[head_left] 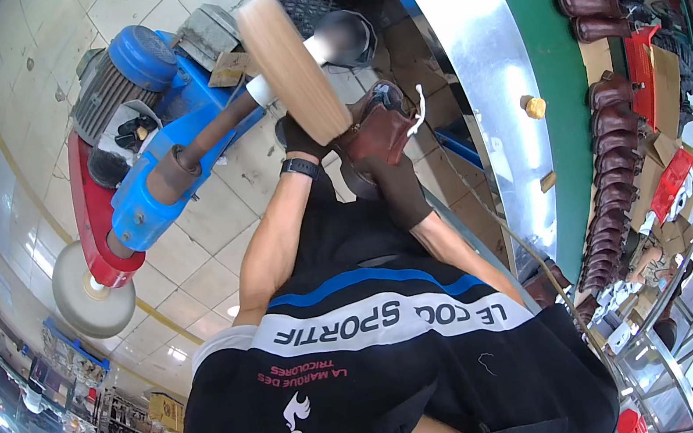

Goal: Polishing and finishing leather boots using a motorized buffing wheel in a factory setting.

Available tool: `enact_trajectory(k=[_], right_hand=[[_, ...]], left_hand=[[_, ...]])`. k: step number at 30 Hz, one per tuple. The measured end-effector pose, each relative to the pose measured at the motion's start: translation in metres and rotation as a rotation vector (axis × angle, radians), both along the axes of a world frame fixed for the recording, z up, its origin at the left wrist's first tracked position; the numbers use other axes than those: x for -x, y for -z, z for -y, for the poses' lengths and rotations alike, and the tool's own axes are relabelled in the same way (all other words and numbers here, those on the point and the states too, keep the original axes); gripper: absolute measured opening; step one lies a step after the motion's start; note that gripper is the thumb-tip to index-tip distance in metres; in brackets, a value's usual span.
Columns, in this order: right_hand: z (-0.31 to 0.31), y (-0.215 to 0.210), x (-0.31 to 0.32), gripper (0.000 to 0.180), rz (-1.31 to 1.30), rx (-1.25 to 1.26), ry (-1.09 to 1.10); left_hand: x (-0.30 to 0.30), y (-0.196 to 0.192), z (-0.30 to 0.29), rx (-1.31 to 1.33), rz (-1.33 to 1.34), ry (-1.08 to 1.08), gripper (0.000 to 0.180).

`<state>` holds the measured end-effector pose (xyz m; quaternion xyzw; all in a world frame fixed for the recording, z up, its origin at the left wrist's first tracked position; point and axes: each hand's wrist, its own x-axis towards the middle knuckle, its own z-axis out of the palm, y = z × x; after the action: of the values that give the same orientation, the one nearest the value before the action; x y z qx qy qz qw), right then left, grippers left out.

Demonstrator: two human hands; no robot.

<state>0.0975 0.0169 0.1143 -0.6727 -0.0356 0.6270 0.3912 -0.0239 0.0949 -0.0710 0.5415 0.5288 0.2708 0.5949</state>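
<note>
A reddish-brown leather boot (382, 133), with a white lace or tag hanging off it, is held against the lower end of a tan buffing wheel (293, 69). My right hand (396, 190), in a dark brown glove, is closed on the boot from the near right side. My left hand (302, 140), also gloved and with a dark watch at the wrist, grips the boot from the left. The wheel hides part of its fingers. The wheel looks blurred and sits on the shaft of a blue polishing machine (172, 174).
A pale round wheel (94, 290) is on the machine's other end, by a red guard (96, 198). A black crate (294, 2) stands beyond. To my right runs a green bench (554, 54) with a shiny metal edge and rows of brown boots (610, 170).
</note>
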Motion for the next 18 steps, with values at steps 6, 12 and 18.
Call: enact_trajectory(k=[6, 12, 18], right_hand=[[0.013, -0.007, 0.006, 0.023, 0.154, -0.057, 0.041], [0.015, -0.010, -0.005, 0.034, 0.218, -0.192, -0.145], [0.011, -0.013, -0.031, 0.044, 0.013, -0.023, -0.089]], left_hand=[[-0.012, -0.020, -0.003, 0.134, 0.264, 0.028, 0.048], [-0.015, -0.057, -0.009, 0.336, 0.217, 0.091, 0.066], [-0.007, -0.083, -0.003, 0.412, 0.513, 0.036, 0.063]])
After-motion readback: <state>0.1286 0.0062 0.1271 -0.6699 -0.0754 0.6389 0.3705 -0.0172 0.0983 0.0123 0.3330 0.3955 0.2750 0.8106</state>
